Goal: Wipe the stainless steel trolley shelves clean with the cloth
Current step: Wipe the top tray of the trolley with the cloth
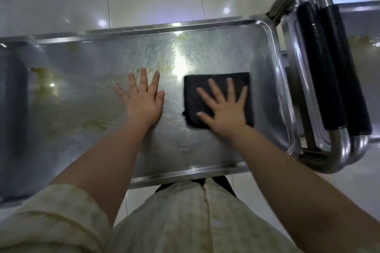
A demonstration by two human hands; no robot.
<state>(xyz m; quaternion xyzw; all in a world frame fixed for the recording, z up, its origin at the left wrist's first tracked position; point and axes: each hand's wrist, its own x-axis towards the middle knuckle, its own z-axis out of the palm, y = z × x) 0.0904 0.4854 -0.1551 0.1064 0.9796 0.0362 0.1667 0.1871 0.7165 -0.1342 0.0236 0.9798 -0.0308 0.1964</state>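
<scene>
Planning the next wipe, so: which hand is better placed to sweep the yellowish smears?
Right. The right hand lies flat on the cloth; the left hand rests bare on the shelf, nearer the smears but with nothing to wipe.

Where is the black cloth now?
In the head view the cloth lies on the shelf, right of centre, under the right hand, near the handles.

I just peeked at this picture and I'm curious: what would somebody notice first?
Probably the two hands spread flat on the shiny trolley shelf: the right hand presses a dark folded cloth near the shelf's right end, and the left hand rests bare on the steel beside it. Next come the yellowish smears on the shelf's left part, and the curved handles with black grips at the far right.
</scene>
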